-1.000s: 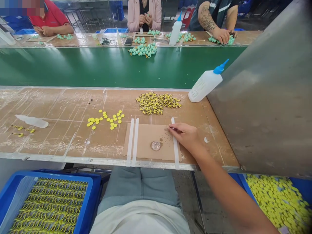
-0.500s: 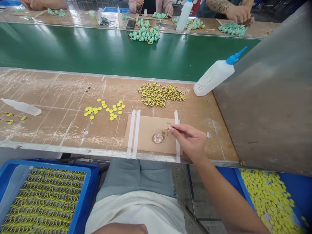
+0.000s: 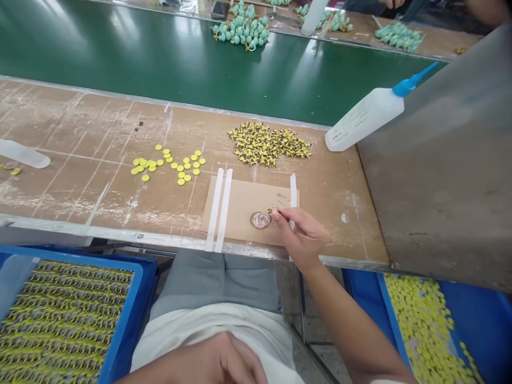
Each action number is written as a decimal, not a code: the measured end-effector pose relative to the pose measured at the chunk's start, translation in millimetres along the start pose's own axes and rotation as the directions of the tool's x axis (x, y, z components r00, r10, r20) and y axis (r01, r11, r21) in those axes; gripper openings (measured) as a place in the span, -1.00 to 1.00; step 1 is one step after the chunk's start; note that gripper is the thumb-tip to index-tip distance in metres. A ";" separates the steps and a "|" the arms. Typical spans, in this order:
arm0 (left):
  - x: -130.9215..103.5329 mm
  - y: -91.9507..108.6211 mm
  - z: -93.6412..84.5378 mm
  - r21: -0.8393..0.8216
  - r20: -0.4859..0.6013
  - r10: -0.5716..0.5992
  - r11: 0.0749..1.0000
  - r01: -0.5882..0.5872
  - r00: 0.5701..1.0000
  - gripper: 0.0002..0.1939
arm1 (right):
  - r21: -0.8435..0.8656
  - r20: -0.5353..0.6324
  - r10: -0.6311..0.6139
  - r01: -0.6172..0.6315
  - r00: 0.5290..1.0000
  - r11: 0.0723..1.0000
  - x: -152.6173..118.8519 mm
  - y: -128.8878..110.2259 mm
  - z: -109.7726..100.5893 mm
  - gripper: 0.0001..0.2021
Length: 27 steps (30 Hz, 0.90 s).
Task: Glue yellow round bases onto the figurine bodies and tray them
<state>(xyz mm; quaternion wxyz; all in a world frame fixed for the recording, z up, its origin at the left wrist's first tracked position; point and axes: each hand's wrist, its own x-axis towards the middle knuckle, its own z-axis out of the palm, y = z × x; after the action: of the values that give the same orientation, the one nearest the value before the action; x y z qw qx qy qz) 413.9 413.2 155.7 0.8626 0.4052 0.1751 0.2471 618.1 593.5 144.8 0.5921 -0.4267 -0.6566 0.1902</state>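
Note:
My right hand (image 3: 302, 233) is closed in a pinch on a tiny dark and yellow piece (image 3: 270, 212). The piece is at the right edge of a round blob of clear glue (image 3: 261, 220) on a taped cardboard sheet (image 3: 244, 197); whether it touches the glue I cannot tell. Behind the sheet lies a heap of small yellow and dark pieces (image 3: 266, 145). Flat yellow discs (image 3: 181, 168) are scattered to the left. Low in front of my shirt is my left hand (image 3: 236, 360), its fingers bent downward and cut off by the frame edge.
A white glue bottle (image 3: 366, 120) with blue nozzle leans against a metal panel (image 3: 444, 160) at right. Beyond the table runs a green conveyor belt (image 3: 160, 69) with teal round pieces (image 3: 244, 29). Blue trays (image 3: 138, 277) holding yellow parts flank my legs.
My right hand has moved left and nearer to the glue blob with the small piece. My left hand has come further into view at the bottom. The camera view has tilted downward.

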 end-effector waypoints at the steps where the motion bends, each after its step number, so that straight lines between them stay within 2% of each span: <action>1: 2.7 2.9 -5.3 -0.040 -0.083 0.038 0.998 -0.041 0.996 -0.70 | -0.001 0.008 -0.022 0.022 1.000 1.000 -0.3 0.5 0.0 -0.82; 3: 10.2 14.3 -19.9 -0.096 -0.283 0.149 0.978 -0.183 0.948 -0.77 | -0.010 0.029 -0.056 0.056 0.998 0.998 -0.7 1.5 -0.2 -0.79; 4: 15.0 22.4 -28.7 -0.093 -0.386 0.217 0.958 -0.272 0.896 -0.75 | -0.017 0.038 -0.069 0.070 0.997 0.997 -0.8 2.0 -0.4 -0.78; 7: 33.4 49.5 -55.9 0.043 -0.627 0.399 0.875 -0.481 0.669 -0.77 | -0.030 0.055 -0.105 0.107 0.993 0.994 -0.7 3.4 -0.3 -0.77; 9: 47.8 64.5 -70.9 0.120 -0.723 0.445 0.834 -0.539 0.528 -0.79 | -0.024 0.055 -0.118 0.120 0.991 0.992 -0.5 4.3 0.1 -0.76; 10: 55.0 69.9 -76.9 0.143 -0.750 0.454 0.821 -0.553 0.481 -0.79 | -0.025 0.054 -0.121 0.122 0.991 0.992 -0.4 4.5 0.3 -0.77; 11: 61.8 73.9 -81.8 0.156 -0.765 0.460 0.811 -0.563 0.451 -0.79 | -0.030 0.050 -0.121 0.122 0.991 0.992 -0.3 4.7 0.5 -0.79; 13: 73.1 78.0 -88.9 0.157 -0.776 0.461 0.802 -0.577 0.431 -0.78 | -0.049 0.040 -0.114 0.116 0.993 0.992 -0.2 4.5 0.8 -0.84; 15: 79.9 78.7 -92.9 0.143 -0.778 0.454 0.800 -0.582 0.434 -0.77 | -0.071 0.043 -0.093 0.096 0.995 0.993 -0.4 3.7 1.1 -0.89; 19: 82.1 77.2 -95.0 0.118 -0.809 0.415 0.809 -0.576 0.416 -0.76 | -0.086 0.060 -0.058 0.063 0.996 0.994 -1.0 2.1 1.7 -0.94; 27: 80.2 75.1 -93.6 0.112 -0.807 0.415 0.807 -0.580 0.421 -0.77 | 0.020 0.038 0.003 -0.003 0.999 1.000 -2.4 5.4 0.8 -0.85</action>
<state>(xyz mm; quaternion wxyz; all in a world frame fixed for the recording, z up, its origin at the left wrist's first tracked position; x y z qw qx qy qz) 411.0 557.3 149.4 0.6081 0.2011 0.3908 0.6611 619.0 594.8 139.1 0.5833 -0.4181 -0.6653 0.2057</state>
